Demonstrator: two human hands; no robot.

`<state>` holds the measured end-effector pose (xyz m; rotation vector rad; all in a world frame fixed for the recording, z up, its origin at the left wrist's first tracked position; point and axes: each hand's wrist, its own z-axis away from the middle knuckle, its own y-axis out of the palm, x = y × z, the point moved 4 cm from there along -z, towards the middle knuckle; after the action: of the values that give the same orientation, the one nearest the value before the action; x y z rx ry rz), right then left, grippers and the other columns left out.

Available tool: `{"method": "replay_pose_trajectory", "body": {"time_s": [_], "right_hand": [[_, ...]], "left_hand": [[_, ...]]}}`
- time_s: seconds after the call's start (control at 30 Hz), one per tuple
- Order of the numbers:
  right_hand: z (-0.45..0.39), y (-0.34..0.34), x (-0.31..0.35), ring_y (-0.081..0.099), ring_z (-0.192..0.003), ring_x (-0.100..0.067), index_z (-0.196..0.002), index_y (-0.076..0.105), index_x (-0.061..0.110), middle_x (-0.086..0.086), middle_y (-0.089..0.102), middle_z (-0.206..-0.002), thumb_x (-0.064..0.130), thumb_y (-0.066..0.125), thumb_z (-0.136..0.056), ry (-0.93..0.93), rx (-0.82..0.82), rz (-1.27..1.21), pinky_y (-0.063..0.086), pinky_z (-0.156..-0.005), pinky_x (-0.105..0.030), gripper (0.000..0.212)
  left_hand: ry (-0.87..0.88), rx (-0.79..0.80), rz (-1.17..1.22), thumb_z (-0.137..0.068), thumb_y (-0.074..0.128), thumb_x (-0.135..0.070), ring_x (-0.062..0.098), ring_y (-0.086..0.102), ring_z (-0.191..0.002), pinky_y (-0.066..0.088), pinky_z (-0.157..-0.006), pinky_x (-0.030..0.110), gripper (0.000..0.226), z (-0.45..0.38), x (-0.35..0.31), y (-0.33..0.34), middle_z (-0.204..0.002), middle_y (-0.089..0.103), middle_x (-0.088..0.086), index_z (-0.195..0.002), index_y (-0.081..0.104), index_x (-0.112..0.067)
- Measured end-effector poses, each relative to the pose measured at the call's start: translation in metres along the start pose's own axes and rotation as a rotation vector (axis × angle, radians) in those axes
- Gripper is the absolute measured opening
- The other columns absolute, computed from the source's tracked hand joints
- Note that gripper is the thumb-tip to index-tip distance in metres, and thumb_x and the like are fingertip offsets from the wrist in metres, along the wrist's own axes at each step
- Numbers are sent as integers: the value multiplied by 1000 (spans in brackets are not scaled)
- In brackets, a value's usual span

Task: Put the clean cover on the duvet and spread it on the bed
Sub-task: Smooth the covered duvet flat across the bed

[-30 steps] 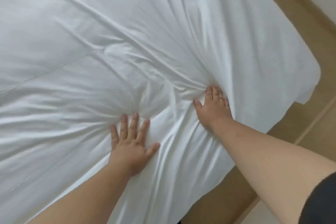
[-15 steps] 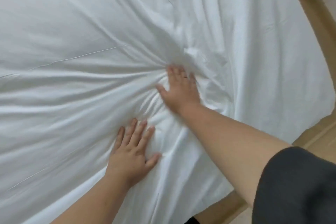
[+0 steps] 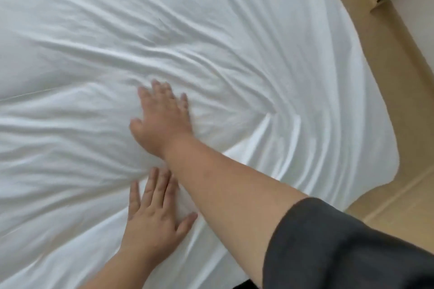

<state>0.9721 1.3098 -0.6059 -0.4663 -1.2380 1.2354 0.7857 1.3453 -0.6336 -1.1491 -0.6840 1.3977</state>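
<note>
Smoothing is under way: the covered duvet (image 3: 211, 30) is already laid across the bed, creases fanning out around both palms. The left hand (image 3: 152, 220) and right hand (image 3: 164, 119) are pressed flat, fingers straight, nothing gripped. Wrinkles remain to be flattened.

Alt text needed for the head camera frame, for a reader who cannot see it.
Two bare hands press flat on a wrinkled white duvet cover spread over a bed: the right hand reaches farther in, the left hand lies nearer the person. A dark grey sleeve shows at lower right, beige floor beyond the bed edge.
</note>
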Motion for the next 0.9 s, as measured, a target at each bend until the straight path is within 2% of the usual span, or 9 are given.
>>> {"method": "replay_pose_trajectory", "body": {"time_s": [0.07, 0.17, 0.27, 0.4, 0.47, 0.53, 0.7, 0.8, 0.9], "right_hand": [[-11, 10, -29, -6, -157, -20, -161, 19, 26, 0, 1, -171, 47, 37, -96, -57, 96, 84, -15, -122, -51, 71], [29, -43, -204, 7, -156, -17, -161, 23, 26, 2, 14, -170, 53, 37, -99, 157, -113, 137, -5, -123, -42, 69], [140, -118, -425, 14, -155, -21, -161, 21, 19, -4, 19, -169, 58, 29, -102, 660, -230, 219, 5, -125, -41, 72], [332, -96, -577, 29, -150, -36, -155, 31, -3, -23, 27, -163, 48, 31, -108, 1458, -43, -282, 23, -122, -40, 69], [376, -78, -575, 44, -139, -41, -149, 43, -4, -26, 44, -152, 43, 42, -107, 1547, -17, -282, 37, -114, -42, 63], [382, -79, -551, 48, -136, -42, -150, 43, 4, -21, 48, -150, 43, 49, -103, 1534, -173, -224, 39, -111, -47, 61], [263, -134, -430, 34, -147, -32, -151, 40, 11, -11, 37, -159, 29, 51, -96, 1032, -721, -228, 29, -119, -49, 59], [168, -134, -292, 27, -151, -30, -149, 42, 6, -15, 32, -161, 22, 58, -94, 543, -701, -171, 18, -123, -50, 60], [102, -72, -112, 14, -155, -33, -154, 37, 7, -17, 21, -166, 26, 59, -94, 130, -378, -44, 3, -124, -49, 67]], "left_hand": [[-5, -18, -19, -92, 7, -76, 29, 12, -152, 4, -120, 57, 101, -15, -26, 6, -160, 34, 15, -151, 41, -1], [37, -9, -66, -84, 33, -78, 31, 14, -153, 6, -120, 60, 102, -33, -73, 20, -161, 32, 13, -151, 40, -1], [96, 7, -81, -79, 38, -83, 32, 13, -154, 6, -119, 62, 108, -66, -134, 32, -163, 28, 12, -152, 37, -4], [206, 63, -122, -75, 44, -86, 36, 11, -154, 7, -119, 63, 117, -98, -213, 43, -164, 24, 16, -152, 31, 1], [213, 62, -116, -75, 44, -85, 36, 11, -154, 4, -121, 62, 117, -107, -230, 44, -164, 21, 18, -152, 25, 1], [214, 67, -148, -76, 41, -85, 34, 7, -155, 1, -122, 58, 116, -103, -234, 41, -165, 15, 18, -154, 21, -1], [339, 100, 24, -88, 30, -75, 22, -1, -156, -1, -126, 44, 95, -92, -205, 12, -168, 12, 7, -159, 21, -13], [418, -63, 167, -92, 48, -48, 31, 45, -141, 40, -114, 50, 56, -69, -166, -28, -147, 53, 11, -129, 63, -8], [288, -213, 137, -90, 52, -32, 42, 60, -119, 45, -101, 52, 35, -31, -86, -53, -122, 67, 18, -104, 70, -5]]}}
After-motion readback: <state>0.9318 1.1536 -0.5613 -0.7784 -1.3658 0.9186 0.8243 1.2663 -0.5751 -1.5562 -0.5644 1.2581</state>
